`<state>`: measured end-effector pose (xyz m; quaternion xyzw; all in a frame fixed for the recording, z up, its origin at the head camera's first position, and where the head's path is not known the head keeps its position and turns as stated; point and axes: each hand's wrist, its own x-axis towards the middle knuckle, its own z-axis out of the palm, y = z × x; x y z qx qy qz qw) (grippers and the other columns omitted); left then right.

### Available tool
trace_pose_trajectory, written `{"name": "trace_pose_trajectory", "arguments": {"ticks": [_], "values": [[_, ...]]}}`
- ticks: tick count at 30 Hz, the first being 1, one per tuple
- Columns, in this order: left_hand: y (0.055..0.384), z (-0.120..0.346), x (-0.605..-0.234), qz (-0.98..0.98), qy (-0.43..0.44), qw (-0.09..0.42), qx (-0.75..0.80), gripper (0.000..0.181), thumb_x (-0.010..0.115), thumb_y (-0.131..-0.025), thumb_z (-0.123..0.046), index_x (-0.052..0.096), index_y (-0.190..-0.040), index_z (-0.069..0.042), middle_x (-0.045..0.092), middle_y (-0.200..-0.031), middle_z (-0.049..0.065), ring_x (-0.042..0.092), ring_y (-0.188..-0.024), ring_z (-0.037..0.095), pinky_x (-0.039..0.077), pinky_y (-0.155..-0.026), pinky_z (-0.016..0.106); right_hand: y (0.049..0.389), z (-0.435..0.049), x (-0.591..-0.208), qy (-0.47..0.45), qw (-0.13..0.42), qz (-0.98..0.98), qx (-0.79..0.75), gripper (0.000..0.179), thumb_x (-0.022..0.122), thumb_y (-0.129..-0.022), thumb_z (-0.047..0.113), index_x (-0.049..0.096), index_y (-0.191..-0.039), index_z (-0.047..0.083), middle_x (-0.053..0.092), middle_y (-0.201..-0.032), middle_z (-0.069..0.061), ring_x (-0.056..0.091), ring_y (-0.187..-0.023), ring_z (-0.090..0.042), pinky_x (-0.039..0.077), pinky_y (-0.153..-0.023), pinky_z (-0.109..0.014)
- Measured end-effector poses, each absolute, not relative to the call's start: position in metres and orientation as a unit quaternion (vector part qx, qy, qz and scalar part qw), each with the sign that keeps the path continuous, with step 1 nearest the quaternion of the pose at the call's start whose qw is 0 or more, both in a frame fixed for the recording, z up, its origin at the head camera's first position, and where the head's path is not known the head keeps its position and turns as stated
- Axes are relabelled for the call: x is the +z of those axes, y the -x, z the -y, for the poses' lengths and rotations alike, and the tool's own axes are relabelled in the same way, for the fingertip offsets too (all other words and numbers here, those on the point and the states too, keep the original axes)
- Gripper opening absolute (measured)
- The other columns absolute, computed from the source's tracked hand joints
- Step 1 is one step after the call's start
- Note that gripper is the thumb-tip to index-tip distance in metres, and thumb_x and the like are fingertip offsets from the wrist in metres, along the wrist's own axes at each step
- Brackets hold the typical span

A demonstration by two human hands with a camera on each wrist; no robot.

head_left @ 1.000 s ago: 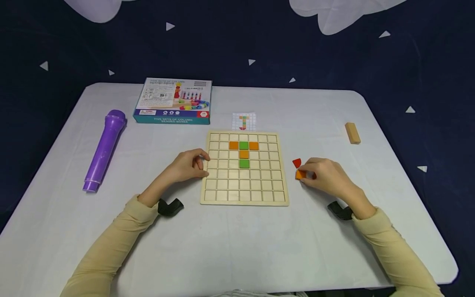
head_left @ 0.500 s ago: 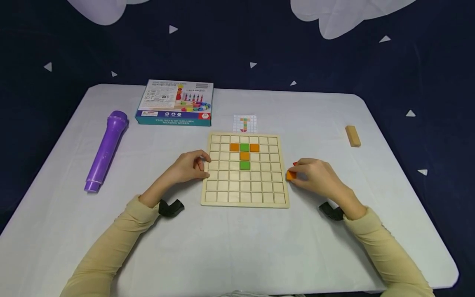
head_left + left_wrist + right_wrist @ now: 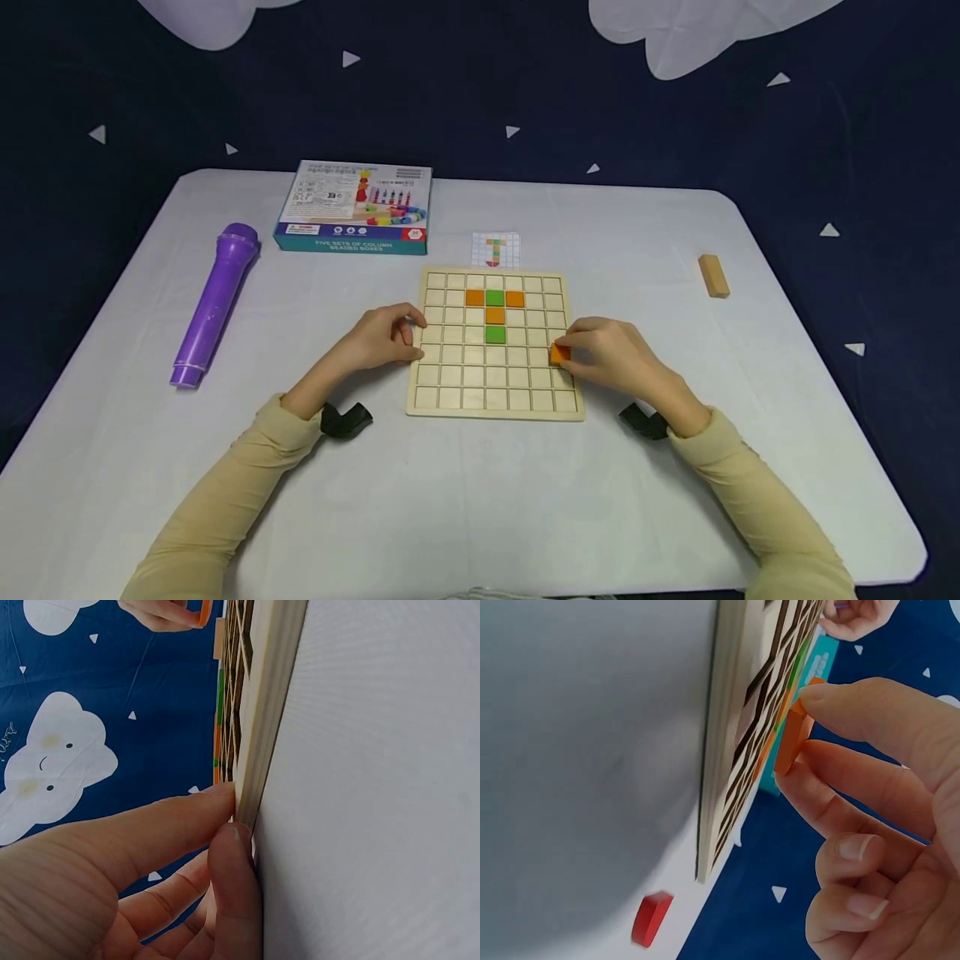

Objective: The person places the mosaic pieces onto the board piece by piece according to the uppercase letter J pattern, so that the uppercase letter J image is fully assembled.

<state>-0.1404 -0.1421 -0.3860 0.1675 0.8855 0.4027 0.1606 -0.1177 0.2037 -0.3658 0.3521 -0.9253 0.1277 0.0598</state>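
Observation:
A wooden grid board [image 3: 450,400] lies flat on the table, with orange and green square tiles in a T-like pattern in its upper cells. At its left edge my left hand [image 3: 375,337] holds the board with curved thumb and finger, seen close up in the left wrist view. My right hand [image 3: 618,354] pinches an orange square block [image 3: 559,354] between thumb and fingers, above the board's right side. The right wrist view shows that orange block [image 3: 793,739] raised off the board's face. A red piece [image 3: 652,919] lies on the table beyond the board; in the head view the right hand hides it.
A small pattern card [image 3: 495,248] lies behind the board. Farther back left is a cardboard box [image 3: 352,208], with a purple tube-like stick [image 3: 213,308] to its left. On the right lies a wooden block [image 3: 713,276].
My right hand has moved left from the table, carrying the orange block over the board's right edge. The red piece is now hidden in the head view. My left hand stays put.

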Motion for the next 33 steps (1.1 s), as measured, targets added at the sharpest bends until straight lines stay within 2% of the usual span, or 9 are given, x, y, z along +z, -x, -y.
{"name": "trace_pose_trajectory", "arguments": {"ticks": [20, 33], "values": [[0.141, 0.142, -0.386, -0.884, -0.164, 0.161, 0.406, 0.040, 0.075, -0.074, -0.007, 0.058, -0.109, -0.001, 0.055, -0.073, 0.006, 0.049, -0.057, 0.013, 0.041, -0.057, 0.025, 0.126, -0.168, -0.363, -0.400, 0.050, 0.909, 0.106, 0.017, 0.075, -0.073, 0.015, 0.075, -0.090, 0.010, 0.068, -0.083, 0.001, 0.061, -0.072, -0.010, 0.047, -0.055, -0.023], [0.141, 0.142, -0.385, -0.883, -0.166, 0.163, 0.408, 0.039, 0.075, -0.074, -0.007, 0.058, -0.109, -0.001, 0.055, -0.073, 0.006, 0.048, -0.057, 0.013, 0.041, -0.057, 0.025, 0.132, -0.145, -0.360, -0.425, 0.028, 0.900, 0.092, 0.015, 0.076, -0.074, 0.018, 0.075, -0.088, 0.012, 0.066, -0.080, 0.002, 0.060, -0.072, -0.011, 0.049, -0.060, -0.026]]}}
